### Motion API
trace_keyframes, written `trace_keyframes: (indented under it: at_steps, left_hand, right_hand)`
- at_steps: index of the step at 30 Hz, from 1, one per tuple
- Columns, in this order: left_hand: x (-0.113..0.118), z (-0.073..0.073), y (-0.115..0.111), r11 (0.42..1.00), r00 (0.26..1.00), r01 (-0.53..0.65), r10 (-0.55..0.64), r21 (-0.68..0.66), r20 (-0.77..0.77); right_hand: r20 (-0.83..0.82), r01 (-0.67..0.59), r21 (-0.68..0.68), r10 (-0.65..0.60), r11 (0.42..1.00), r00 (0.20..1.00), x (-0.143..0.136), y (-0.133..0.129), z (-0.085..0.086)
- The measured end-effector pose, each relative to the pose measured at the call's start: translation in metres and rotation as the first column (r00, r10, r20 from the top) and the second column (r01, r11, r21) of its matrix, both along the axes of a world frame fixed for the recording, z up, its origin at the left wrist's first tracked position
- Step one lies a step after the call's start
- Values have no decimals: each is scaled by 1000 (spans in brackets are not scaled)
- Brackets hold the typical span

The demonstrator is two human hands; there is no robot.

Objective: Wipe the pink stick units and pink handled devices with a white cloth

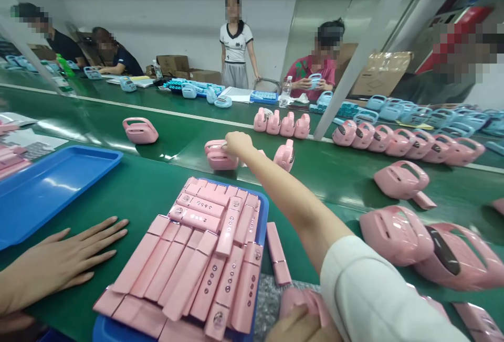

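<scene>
My right arm, in a white sleeve, stretches over the table. My right hand [238, 145] is closed on the handle of a pink appliance casing [221, 159] on the green surface. At the bottom edge my left hand [301, 327] bends its fingers on another pink casing [305, 300], which lies on bubble wrap [268, 300]; the frame edge cuts off much of this hand. Between the arms and the left side, a blue tray [263, 216] holds a pile of long pink parts [189, 247]. One loose pink strip [277, 253] lies beside it.
Another person's hand [66, 258] rests flat at the left, near an open blue tray [59, 184]. Pink casings [397, 234] stand on the right and in rows farther back. A slanted post [354, 64] rises mid-table. People sit and stand across the table by light-blue casings.
</scene>
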State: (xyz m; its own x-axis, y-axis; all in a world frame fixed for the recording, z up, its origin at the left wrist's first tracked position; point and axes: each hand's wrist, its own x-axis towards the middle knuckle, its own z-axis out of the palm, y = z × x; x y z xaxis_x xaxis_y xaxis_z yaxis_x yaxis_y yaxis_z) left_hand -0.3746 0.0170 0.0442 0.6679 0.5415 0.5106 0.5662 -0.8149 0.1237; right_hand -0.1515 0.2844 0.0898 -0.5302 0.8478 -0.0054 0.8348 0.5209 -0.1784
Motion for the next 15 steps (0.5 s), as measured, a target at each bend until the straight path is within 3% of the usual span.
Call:
trace_keyframes:
  at_steps: [2,5,7,10,12,15]
  left_hand:
    - [78,1,-10,999,999,29,-28,-36,38]
    - [195,-12,-29,995,996,59,-53,-84,66]
    - [249,-23,-42,993,996,44,-35,-114,80]
    - [279,-39,-57,958,952,-104,174,-265,254]
    - [279,-51,-68,917,870,-155,303,-368,388]
    - [277,-73,-89,876,755,-140,396,-462,522]
  right_hand:
    - [18,64,14,-64,998,998,28,-12,15]
    - [17,150,43,-151,988,988,86,-37,34]
    - [18,202,51,-203,978,979,127,-58,41]
    - [30,281,26,-282,959,959,181,-92,37]
    - [37,326,-19,-325,945,945,206,-111,27]
    - [23,360,-101,-360,927,933,229,-134,8]
